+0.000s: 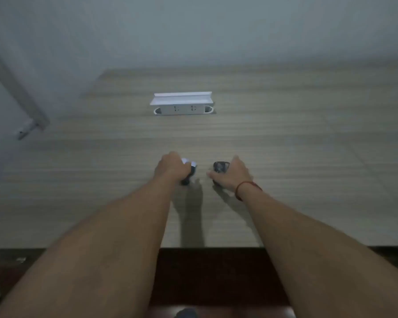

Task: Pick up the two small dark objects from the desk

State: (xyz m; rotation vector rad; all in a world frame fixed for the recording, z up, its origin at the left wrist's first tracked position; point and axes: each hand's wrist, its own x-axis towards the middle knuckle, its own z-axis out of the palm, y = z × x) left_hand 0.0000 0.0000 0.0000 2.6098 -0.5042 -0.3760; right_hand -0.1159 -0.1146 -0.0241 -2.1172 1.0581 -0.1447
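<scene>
My left hand grips a small dark object with a white top, its lower end near the wooden table. My right hand grips a second small dark object a short way to the right. The picture is blurred, so I cannot tell what either object is. A red cord circles my right wrist. Both hands sit near the middle of the table, a little apart from each other.
A white pop-up socket box with its lid raised stands in the table farther back. A pale wall lies behind. A grey metal bar slants at the left. The table's near edge runs above dark red flooring.
</scene>
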